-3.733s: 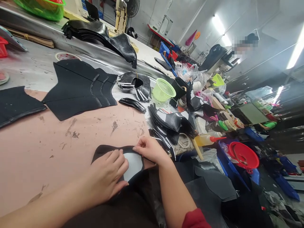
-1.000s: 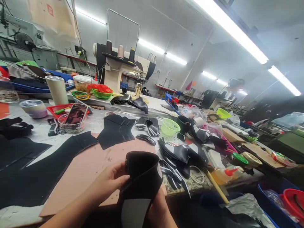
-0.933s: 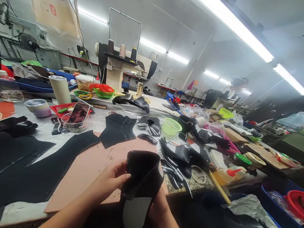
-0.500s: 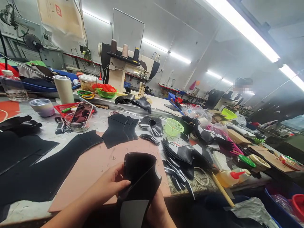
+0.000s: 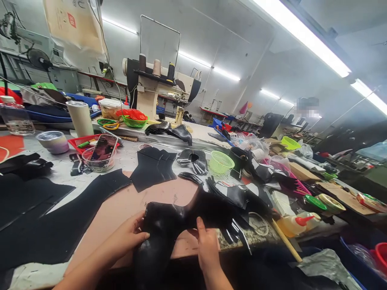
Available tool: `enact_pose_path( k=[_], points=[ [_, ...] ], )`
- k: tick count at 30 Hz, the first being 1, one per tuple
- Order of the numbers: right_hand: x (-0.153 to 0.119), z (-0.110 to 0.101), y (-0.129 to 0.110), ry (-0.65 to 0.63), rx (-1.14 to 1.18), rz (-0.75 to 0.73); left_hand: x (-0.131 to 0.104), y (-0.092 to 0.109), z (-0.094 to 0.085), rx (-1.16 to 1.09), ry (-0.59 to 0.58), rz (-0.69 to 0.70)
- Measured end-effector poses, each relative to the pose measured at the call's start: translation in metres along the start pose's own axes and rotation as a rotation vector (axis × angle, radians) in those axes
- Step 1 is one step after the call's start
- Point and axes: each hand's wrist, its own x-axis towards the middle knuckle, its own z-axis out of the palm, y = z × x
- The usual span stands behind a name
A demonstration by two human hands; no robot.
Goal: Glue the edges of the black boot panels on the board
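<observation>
A shiny black leather piece (image 5: 163,225) spreads over the front of the pink board (image 5: 102,213). My left hand (image 5: 134,233) pinches its left edge between thumb and fingers. On the right, my right hand (image 5: 208,243) grips the lower edge of the same piece, thumb on top and the other fingers mostly hidden. Part of the piece reaches right, over black strips with white edges (image 5: 237,233). Behind it lie stacked flat black pieces (image 5: 154,165). More dark pieces (image 5: 90,201) lie to the left.
A sewing machine (image 5: 160,84) with thread spools stands behind. At the left are a tumbler (image 5: 80,119) and a phone (image 5: 104,149) in a plastic bowl. A green basket (image 5: 221,162), a glue bottle (image 5: 292,225) and a wooden stick (image 5: 287,241) are at the right.
The black piece has been opened out flatter and wider, its shiny side now showing. My right hand has come up from beneath it and moved right; my left hand has shifted slightly left and down.
</observation>
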Motion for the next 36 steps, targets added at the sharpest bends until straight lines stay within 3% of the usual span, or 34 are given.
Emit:
enact_pose_path(
  k=[3,6,10,14,17,19,22,24,27,29,33,36],
  points=[
    [0.004,0.003,-0.007,0.011,0.222,0.24,-0.004,-0.011,-0.008,0.001,-0.026,-0.034],
    [0.003,0.001,-0.011,-0.064,0.332,0.222,-0.009,-0.01,-0.013,0.045,-0.026,-0.005],
    [-0.001,0.001,-0.014,-0.138,0.369,0.176,-0.012,0.006,-0.015,0.162,0.069,0.057],
    [-0.005,0.006,-0.014,-0.137,0.41,0.217,-0.009,0.014,-0.014,0.02,0.245,0.047],
    [-0.006,0.005,-0.012,-0.146,0.402,0.288,-0.008,0.01,-0.014,-0.09,0.294,0.038],
    [-0.009,0.001,-0.012,-0.306,0.264,0.375,-0.008,0.006,-0.016,-0.127,0.314,0.055],
    [-0.016,-0.007,-0.021,-0.745,-0.158,0.434,-0.012,0.001,-0.019,-0.147,0.337,0.077],
    [-0.021,-0.004,-0.034,-0.896,-0.405,0.211,-0.017,0.0,-0.021,-0.115,0.328,0.096],
    [-0.022,0.019,-0.057,-0.824,-0.5,-0.405,-0.028,0.002,-0.019,-0.051,0.319,0.122],
    [-0.019,0.043,-0.066,-0.797,-0.483,-0.708,-0.038,0.003,-0.017,-0.002,0.283,0.142],
    [-0.013,0.083,-0.058,-1.006,-0.594,-0.961,-0.063,0.001,-0.023,0.213,0.179,0.152],
    [-0.014,0.091,-0.044,-0.996,-0.642,-1.125,-0.076,-0.005,-0.051,0.379,0.214,0.028]
  ],
)
